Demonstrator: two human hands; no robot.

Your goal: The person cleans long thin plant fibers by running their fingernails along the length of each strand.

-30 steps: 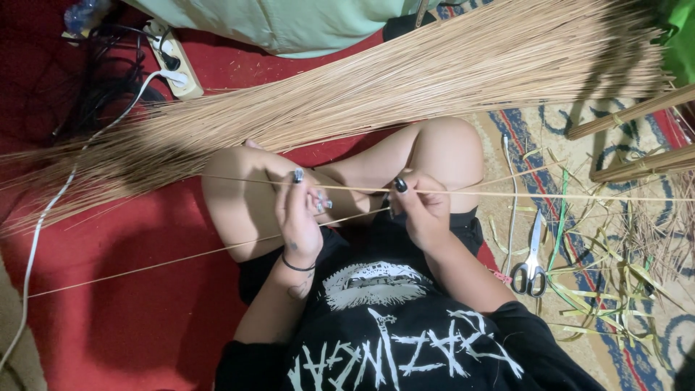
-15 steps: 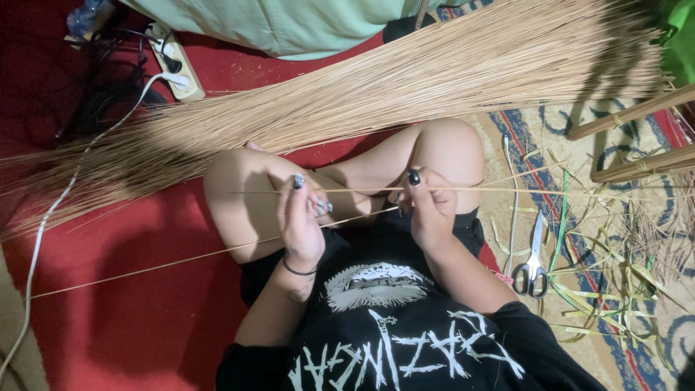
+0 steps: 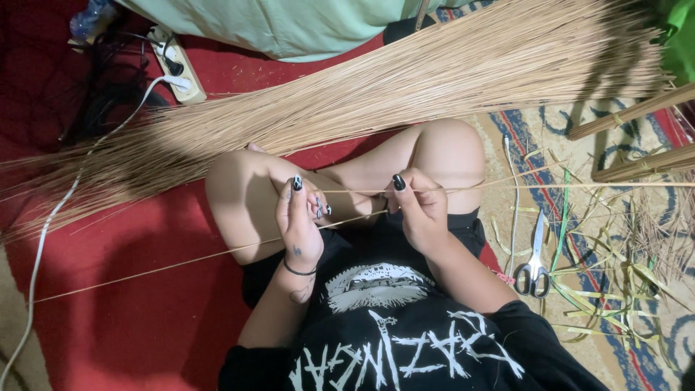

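Now the right hand (image 3: 423,217) has slid at 3 o'clock along the thin stick (image 3: 347,191); both the left hand (image 3: 300,221) and right pinch it.

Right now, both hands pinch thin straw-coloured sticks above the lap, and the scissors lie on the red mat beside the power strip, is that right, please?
Not quite. The scissors lie on the patterned rug among green and yellow leaf strips, far from the power strip; the head view shows it. The rest holds: the left hand and right hand both pinch thin sticks above the lap.
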